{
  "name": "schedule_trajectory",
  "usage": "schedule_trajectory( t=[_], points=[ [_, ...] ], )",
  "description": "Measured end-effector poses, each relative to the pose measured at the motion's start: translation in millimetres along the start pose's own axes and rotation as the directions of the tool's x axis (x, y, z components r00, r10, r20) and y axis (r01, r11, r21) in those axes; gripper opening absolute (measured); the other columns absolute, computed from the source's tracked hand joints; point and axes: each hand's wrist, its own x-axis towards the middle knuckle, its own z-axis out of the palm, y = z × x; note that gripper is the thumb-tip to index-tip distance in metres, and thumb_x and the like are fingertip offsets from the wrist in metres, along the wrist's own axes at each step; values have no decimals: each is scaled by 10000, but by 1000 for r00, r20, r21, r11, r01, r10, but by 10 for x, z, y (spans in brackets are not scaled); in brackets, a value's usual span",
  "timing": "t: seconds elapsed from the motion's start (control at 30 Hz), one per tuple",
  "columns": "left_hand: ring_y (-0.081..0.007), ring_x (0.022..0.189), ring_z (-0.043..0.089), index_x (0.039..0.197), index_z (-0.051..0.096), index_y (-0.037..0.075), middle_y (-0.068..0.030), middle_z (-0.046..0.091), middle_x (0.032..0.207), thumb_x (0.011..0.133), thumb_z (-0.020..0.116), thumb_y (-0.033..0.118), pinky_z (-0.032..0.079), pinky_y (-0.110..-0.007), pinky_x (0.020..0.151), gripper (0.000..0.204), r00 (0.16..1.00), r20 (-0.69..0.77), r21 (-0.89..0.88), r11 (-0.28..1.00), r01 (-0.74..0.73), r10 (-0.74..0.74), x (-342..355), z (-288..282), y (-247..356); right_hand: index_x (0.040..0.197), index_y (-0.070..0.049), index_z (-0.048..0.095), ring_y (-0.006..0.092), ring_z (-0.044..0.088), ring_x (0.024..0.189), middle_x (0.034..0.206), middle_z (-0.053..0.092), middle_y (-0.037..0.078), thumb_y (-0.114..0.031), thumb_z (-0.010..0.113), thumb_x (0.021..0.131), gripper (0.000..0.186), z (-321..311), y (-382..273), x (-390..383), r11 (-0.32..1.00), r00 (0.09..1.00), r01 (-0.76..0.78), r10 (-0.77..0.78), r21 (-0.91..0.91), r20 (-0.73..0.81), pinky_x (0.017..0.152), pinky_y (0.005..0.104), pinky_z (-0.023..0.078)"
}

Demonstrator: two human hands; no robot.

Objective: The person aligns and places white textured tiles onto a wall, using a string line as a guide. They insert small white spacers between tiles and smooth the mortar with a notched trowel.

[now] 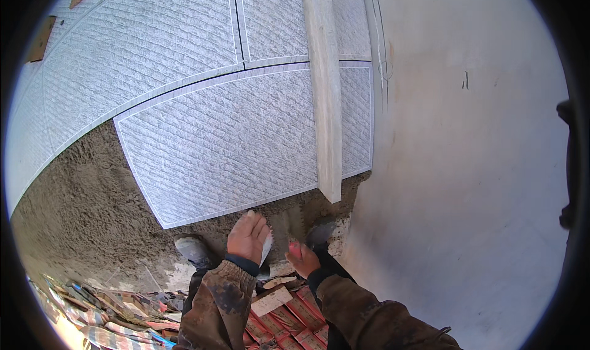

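Note:
My left hand [247, 238] is just off the near edge of a grey ribbed tile [227, 144], its fingers curled together. A whitish patch shows along the right side of this hand, but what it belongs to is hidden. To its right, lower down, my right hand [302, 261] is closed around a small red handle [295, 248]. The working end of that tool blends into the mortar and cannot be made out. The tile lies on wet-looking brown mortar [86, 178]. Across its right part rests a long pale straightedge bar [329, 122], its near end past the tile's edge.
More ribbed tiles [153, 36] lie beyond, with dark joints between them. A smooth pale wall [461, 165] rises on the right. My shoes [193, 250] stand on the mortar's near side. Red boxes [286, 319] and mixed scraps [123, 307] lie behind. Brown blocks [42, 39] sit far left.

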Motion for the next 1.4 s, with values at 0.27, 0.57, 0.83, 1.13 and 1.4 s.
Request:
schedule_trajectory(
  t=[0.27,0.57,0.83,1.13,1.4],
  points=[
    [-249,972,665,1202,535,-41,-171,660,1075,970,565,140,557,-360,860,295,971,115,288,942,170,-211,-1905,-479,-79,1141,7,591,235,625,809,992,594,143,-208,658,888,339,-1353,-827,23,913,741,382,-395,-143,-543,727,328,512],
    [-217,1021,637,1210,564,-12,-121,652,1092,983,576,138,535,-365,869,272,929,269,289,941,175,-255,-2353,-511,-520,1125,36,553,384,611,905,996,620,226,-314,683,846,467,-1873,-2193,795,792,743,316,-549,-522,-384,736,439,496],
    [-161,947,608,1204,581,-8,-85,649,1090,989,564,137,487,-310,827,260,936,266,162,968,190,-229,-2413,-622,-269,973,76,517,493,584,831,868,611,306,-314,620,900,409,-1817,-2094,1090,782,735,264,-542,-564,-408,737,496,469],
    [-178,1010,615,1232,563,-8,-90,643,1123,998,544,151,500,-324,853,283,918,297,133,963,233,-263,-2445,-724,-115,1057,69,535,464,597,883,945,627,281,-327,591,925,421,-1847,-2112,1039,784,748,286,-542,-551,-383,771,459,478],
    [-185,980,629,1235,567,10,-85,637,1083,1002,538,146,522,-341,830,271,936,291,164,974,154,-197,-2287,-803,-218,1252,76,512,330,637,937,1056,632,232,-380,551,947,550,-1866,-2042,874,831,730,340,-528,-440,-434,821,395,501]
  ],
)
